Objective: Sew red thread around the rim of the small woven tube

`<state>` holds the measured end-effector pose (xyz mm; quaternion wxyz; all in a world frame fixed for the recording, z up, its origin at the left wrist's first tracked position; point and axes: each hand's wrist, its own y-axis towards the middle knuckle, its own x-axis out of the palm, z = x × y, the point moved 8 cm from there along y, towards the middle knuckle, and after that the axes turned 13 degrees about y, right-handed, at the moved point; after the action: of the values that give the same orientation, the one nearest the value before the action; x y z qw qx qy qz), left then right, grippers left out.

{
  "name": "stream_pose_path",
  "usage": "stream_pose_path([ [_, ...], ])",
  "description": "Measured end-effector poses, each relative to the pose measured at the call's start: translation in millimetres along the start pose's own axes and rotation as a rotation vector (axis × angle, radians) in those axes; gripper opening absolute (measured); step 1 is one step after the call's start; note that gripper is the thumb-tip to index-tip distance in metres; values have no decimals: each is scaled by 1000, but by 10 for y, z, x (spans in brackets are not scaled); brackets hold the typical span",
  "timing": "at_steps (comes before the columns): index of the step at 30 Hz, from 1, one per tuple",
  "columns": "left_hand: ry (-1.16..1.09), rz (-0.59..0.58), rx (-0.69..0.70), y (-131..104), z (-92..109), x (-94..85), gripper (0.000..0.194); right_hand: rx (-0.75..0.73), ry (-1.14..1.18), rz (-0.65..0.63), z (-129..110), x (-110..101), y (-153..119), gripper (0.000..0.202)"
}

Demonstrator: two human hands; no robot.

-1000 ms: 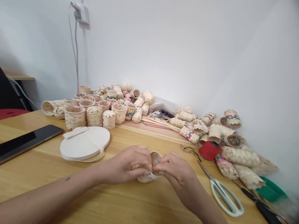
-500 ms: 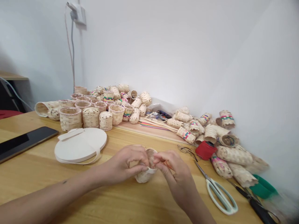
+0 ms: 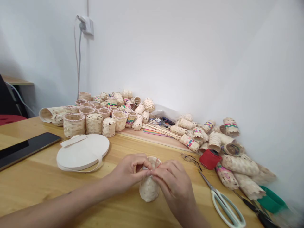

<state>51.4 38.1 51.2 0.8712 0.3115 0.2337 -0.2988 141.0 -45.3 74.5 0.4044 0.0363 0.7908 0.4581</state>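
A small woven bamboo basket stands on the table between my hands, its mouth tilted away from me. My left hand pinches its near rim between thumb and forefinger. At the same rim, the closed fingertips of my right hand meet the left ones. A thin red thread loops over the rim beside my right fingers, which hide the rest of it. To the right lie scissors with pale handles, and a red spool-like bundle near a pair of glasses.
On the left are a flat white roll of strip and a phone. Finished-looking baskets crowd the back left. More woven pieces pile up at the right, near a green container. Thin strips lie at the back.
My right hand has come in to the left, meeting my left fingertips at the rim. The basket has tipped, showing more of its outer side. The view has shifted slightly.
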Motion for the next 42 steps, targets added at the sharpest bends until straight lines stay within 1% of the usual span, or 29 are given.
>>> stream_pose_path([
  [4, 15, 19, 4, -18, 64, 48, 14, 32, -92, 41, -32, -52, 15, 17],
  [5, 27, 32, 11, -21, 81, 44, 13, 35, -55, 46, -59, -45, 20, 18],
  [7, 63, 88, 25, -19, 89, -9, 14, 25, 113, 29, -141, 28, 22, 22],
  [9, 138, 196, 8, -7, 21, -140, 14, 4, 297, -22, -223, 154, 0, 26],
  [10, 188, 261, -18, 0, -47, -228, 15, 37, 387, -77, -211, 234, -22, 27],
  [11, 242, 330, -51, 6, -130, -326, 15, 112, 469, -135, -142, 302, -56, 26],
  [12, 295, 389, -84, 12, -220, -419, 15, 227, 532, -167, -7, 326, -103, 26],
  [13, 338, 444, -110, 15, -307, -508, 15, 380, 582, -174, 194, 301, -168, 25],
  [14, 366, 489, -121, 19, -381, -582, 15, 552, 574, -110, 459, 182, -250, 27],
  [15, 385, 508, -127, 27, -446, -628, 15, 689, 439, 84, 750, -103, -339, 29],
  [16, 394, 522, -130, 32, -496, -657, 16, 820, 198, 321, 1005, -486, -472, 28],
  [17, 397, 522, -129, 36, -526, -664, 16, 949, -95, 556, 1165, -888, -644, 25],
  [18, 396, 517, -129, 37, -539, -655, 16, 1001, -217, 661, 1269, -1141, -735, 23],
  [19, 392, 507, -127, 35, -532, -633, 16, 1039, -295, 737, 1335, -1328, -803, 27],
  [20, 388, 489, -118, 31, -507, -597, 16, 1071, -363, 794, 1354, -1451, -852, 32],
  [21, 384, 468, -102, 25, -465, -554, 15, 1071, -372, 807, 1344, -1481, -853, 37],
  [22, 382, 449, -77, 16, -409, -509, 14, 1049, -351, 794, 1304, -1431, -818, 41],
  [23, 382, 434, -44, 4, -344, -466, 14, 1010, -302, 749, 1241, -1304, -750, 44],
  [24, 384, 419, -8, -9, -277, -425, 13, 927, -199, 666, 1160, -1100, -634, 44],
  [26, 387, 400, 60, -38, -153, -356, 14, 769, 35, 416, 961, -562, -395, 37],
  [27, 389, 388, 87, -49, -104, -324, 14, 708, 105, 306, 852, -316, -313, 33],
  [28, 391, 376, 109, -58, -63, -293, 14, 670, 143, 220, 763, -117, -264, 30],
  [29, 392, 365, 127, -66, -31, -266, 14, 631, 160, 150, 689, 34, -231, 27],
  [30, 392, 357, 139, -73, -7, -244, 14, 599, 158, 100, 637, 134, -213, 24],
  [32, 386, 348, 153, -83, 23, -208, 14, 538, 132, 47, 575, 214, -194, 21],
  [36, 384, 341, 166, -96, 50, -159, 13, 485, 109, 38, 539, 195, -173, 18],
  [40, 388, 322, 180, -91, 56, -139, 11, 515, 155, 19, 550, 209, -166, 20],
  [42, 413, 325, 152, -73, 16, -170, 10, 558, 191, 48, 578, 163, -181, 23],
])
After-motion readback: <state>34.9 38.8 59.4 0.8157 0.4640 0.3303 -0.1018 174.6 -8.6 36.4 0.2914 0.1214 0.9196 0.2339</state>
